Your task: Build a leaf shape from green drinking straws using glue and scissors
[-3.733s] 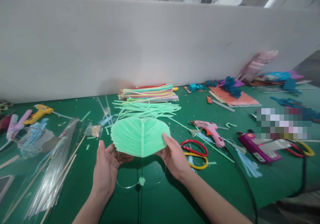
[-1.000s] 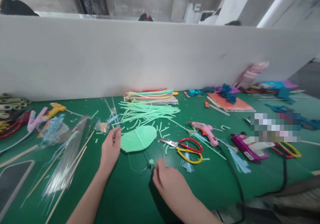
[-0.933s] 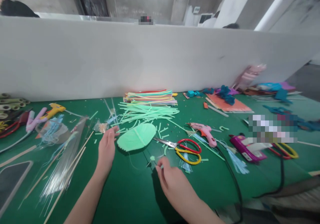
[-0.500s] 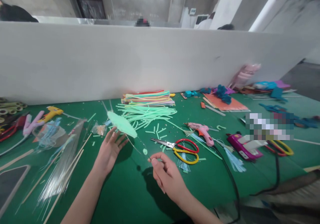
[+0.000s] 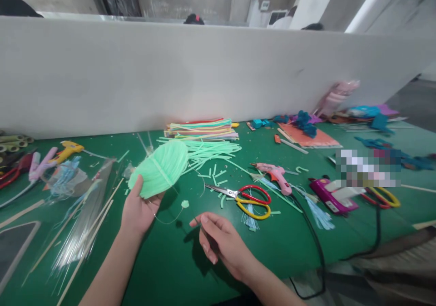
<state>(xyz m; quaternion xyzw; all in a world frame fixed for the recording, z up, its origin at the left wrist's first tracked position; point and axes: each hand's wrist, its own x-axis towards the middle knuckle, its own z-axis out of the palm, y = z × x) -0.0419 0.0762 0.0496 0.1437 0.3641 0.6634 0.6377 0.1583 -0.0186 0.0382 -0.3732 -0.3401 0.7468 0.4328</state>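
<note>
Turned broadside, the green leaf (image 5: 161, 167) filled the left hand (image 5: 139, 210). At its four o'clock, the right hand (image 5: 225, 240) pinched narrowly, contents unclear.

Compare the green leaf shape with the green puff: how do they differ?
Size: the leaf shape is far larger than the puff.
Look: the leaf shape is broad and ribbed, with a stripe along its middle; the puff is a small lump with no stripe to be seen.
Hold: the left hand grips the leaf shape; the puff is untouched by any hand.
Both are pale green.
</note>
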